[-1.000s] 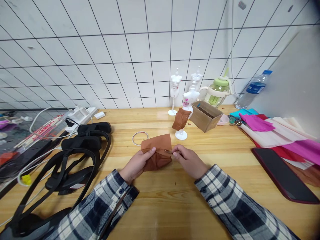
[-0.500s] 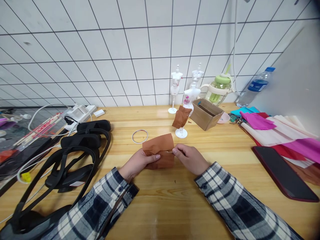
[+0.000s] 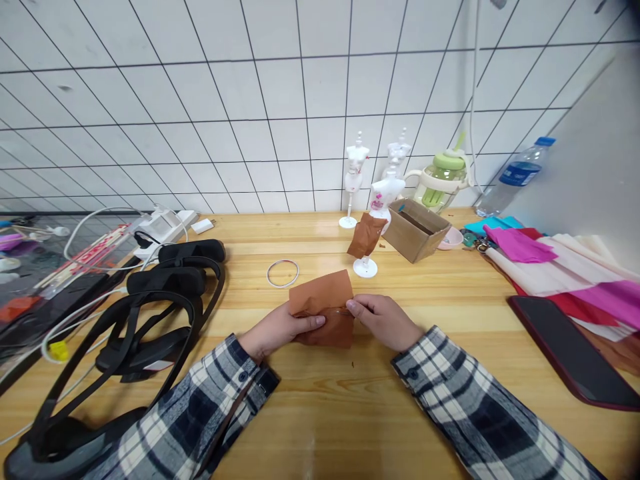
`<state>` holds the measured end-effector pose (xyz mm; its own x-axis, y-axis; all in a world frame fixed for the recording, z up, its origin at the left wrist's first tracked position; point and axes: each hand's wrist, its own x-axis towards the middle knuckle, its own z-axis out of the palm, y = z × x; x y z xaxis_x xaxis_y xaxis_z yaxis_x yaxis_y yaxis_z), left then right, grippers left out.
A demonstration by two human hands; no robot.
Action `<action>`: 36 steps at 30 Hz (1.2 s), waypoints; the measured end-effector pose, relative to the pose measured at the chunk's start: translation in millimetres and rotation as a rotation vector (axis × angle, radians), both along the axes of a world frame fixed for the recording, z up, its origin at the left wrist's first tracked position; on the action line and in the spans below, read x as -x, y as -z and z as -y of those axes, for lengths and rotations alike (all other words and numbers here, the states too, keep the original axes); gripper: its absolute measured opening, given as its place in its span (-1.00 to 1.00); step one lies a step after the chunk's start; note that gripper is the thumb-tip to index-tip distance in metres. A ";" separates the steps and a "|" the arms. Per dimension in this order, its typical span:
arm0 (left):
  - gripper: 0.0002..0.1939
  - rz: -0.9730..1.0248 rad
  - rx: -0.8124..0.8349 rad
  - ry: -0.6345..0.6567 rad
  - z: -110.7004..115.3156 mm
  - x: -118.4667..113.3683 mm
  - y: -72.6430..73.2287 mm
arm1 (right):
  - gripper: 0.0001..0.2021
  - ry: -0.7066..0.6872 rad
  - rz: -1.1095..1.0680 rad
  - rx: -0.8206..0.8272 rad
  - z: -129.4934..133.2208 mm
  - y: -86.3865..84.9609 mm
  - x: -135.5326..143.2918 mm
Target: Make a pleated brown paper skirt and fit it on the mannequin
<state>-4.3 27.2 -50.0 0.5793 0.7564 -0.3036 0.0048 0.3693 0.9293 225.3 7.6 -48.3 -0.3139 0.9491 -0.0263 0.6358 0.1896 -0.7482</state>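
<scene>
A piece of brown fabric [image 3: 321,293] is held above the middle of the wooden table. My left hand [image 3: 280,328] grips its left side, thumb on top and fingers hidden beneath. At the right edge, my right hand [image 3: 383,319] pinches a thin, needle-like item against the cloth; its details are too small to make out. Behind the hands stands a small white mannequin [image 3: 385,193] with another brown fabric piece [image 3: 367,236] on its lower part. A thin ring [image 3: 283,273] lies on the table beyond my left hand.
Black head straps [image 3: 145,333] and cables fill the left side. At the back are a cardboard box [image 3: 416,233], a green-lidded jug [image 3: 445,179] and a leaning bottle [image 3: 517,175]. Coloured fabrics [image 3: 565,267] and a dark phone [image 3: 570,350] lie right.
The whole view has shifted slightly, with items appearing a little further right. Both hands keep hold of the brown fabric, and its upper flap sits at a slightly different tilt.
</scene>
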 end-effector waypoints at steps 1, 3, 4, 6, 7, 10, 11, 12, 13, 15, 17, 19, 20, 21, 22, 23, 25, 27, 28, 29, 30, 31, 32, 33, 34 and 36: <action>-0.48 0.008 -0.003 -0.010 0.3 -0.7 0.0 | -0.54 0.000 0.022 -0.008 0.0 -0.4 -0.7; -0.50 0.029 -0.005 -0.036 0.5 -1.9 0.7 | -0.53 -0.003 0.070 -0.016 0.2 -2.4 -2.6; -0.51 0.035 -0.006 -0.046 0.3 -2.3 1.3 | -0.52 0.001 0.084 -0.021 0.3 -3.7 -3.7; -0.52 0.036 -0.016 -0.056 -0.1 -2.8 2.6 | -0.52 0.014 0.084 -0.032 0.5 -5.9 -5.6; -0.52 0.034 -0.027 -0.057 -0.4 -2.8 3.3 | -0.52 0.023 0.072 -0.035 0.5 -6.7 -6.2; -0.51 0.021 -0.049 -0.070 -1.2 -2.7 5.6 | -0.52 0.039 0.046 -0.026 0.4 -7.2 -6.9; -0.51 0.021 -0.051 -0.073 -1.4 -2.7 6.2 | -0.52 0.036 0.048 -0.025 0.2 -6.6 -6.9; -0.52 0.023 -0.052 -0.072 -1.5 -2.7 6.6 | -0.52 0.033 0.053 -0.031 -0.1 -5.7 -6.9; -0.53 0.027 -0.055 -0.070 -1.6 -2.7 6.8 | -0.52 0.028 0.061 -0.040 -0.5 -4.6 -6.9; -0.53 0.034 -0.062 -0.057 -1.4 -3.0 6.5 | -0.52 0.020 0.072 -0.060 -0.9 -1.7 -6.7; -0.52 0.025 -0.073 -0.063 -0.8 -3.5 5.7 | -0.53 0.022 0.078 -0.067 -0.8 1.0 -6.0; -0.50 0.009 -0.086 -0.091 0.0 -4.2 4.7 | -0.53 0.017 0.089 -0.054 0.0 2.8 -5.1; -0.50 0.002 -0.087 -0.103 0.4 -4.6 4.3 | -0.54 0.010 0.096 -0.042 0.5 3.2 -4.6; -0.50 -0.004 -0.082 -0.110 0.7 -5.0 3.7 | -0.55 0.002 0.104 -0.028 1.1 3.2 -4.2; -0.50 -0.009 -0.072 -0.112 1.0 -5.4 3.1 | -0.57 -0.007 0.110 -0.017 1.6 2.7 -4.0; -0.49 -0.013 -0.059 -0.115 1.2 -5.8 2.2 | -0.59 -0.016 0.112 -0.012 2.1 1.9 -4.1; -0.50 -0.014 -0.045 -0.130 1.2 -6.4 0.3 | -0.62 -0.016 0.113 -0.023 2.4 -0.4 -4.6; -0.49 0.005 -0.058 -0.141 1.0 -6.7 -1.3 | -0.63 0.009 0.118 -0.043 2.3 -2.8 -5.4; -0.50 0.013 -0.067 -0.143 0.8 -6.8 -1.7 | -0.63 0.022 0.125 -0.049 2.1 -3.7 -5.7; -0.50 0.012 -0.070 -0.141 0.6 -6.8 -1.6 | -0.61 0.030 0.135 -0.050 1.8 -4.4 -5.9; -0.51 0.003 -0.065 -0.137 0.4 -6.7 -1.2 | -0.59 0.027 0.144 -0.048 1.4 -4.8 -6.1; -0.51 -0.012 -0.052 -0.135 0.2 -6.5 -0.3 | -0.57 0.013 0.147 -0.046 1.0 -5.0 -6.3; -0.51 -0.031 -0.035 -0.134 0.0 -6.2 0.7 | -0.56 -0.005 0.146 -0.048 0.6 -5.0 -6.5; -0.51 -0.045 -0.018 -0.132 -0.1 -5.8 1.7 | -0.55 -0.020 0.143 -0.051 0.1 -4.8 -6.8; -0.51 -0.052 -0.003 -0.127 -0.3 -5.4 2.5 | -0.54 -0.026 0.139 -0.054 -0.4 -4.5 -7.3; -0.50 -0.048 0.017 -0.108 -0.3 -4.7 3.3 | -0.52 -0.017 0.135 -0.052 -1.4 -3.8 -8.3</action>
<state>0.4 27.5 -53.3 0.4797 0.8079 -0.3424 0.0084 0.3860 0.9225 233.7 9.0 -44.4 -0.3265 0.9450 -0.0205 0.7264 0.2370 -0.6452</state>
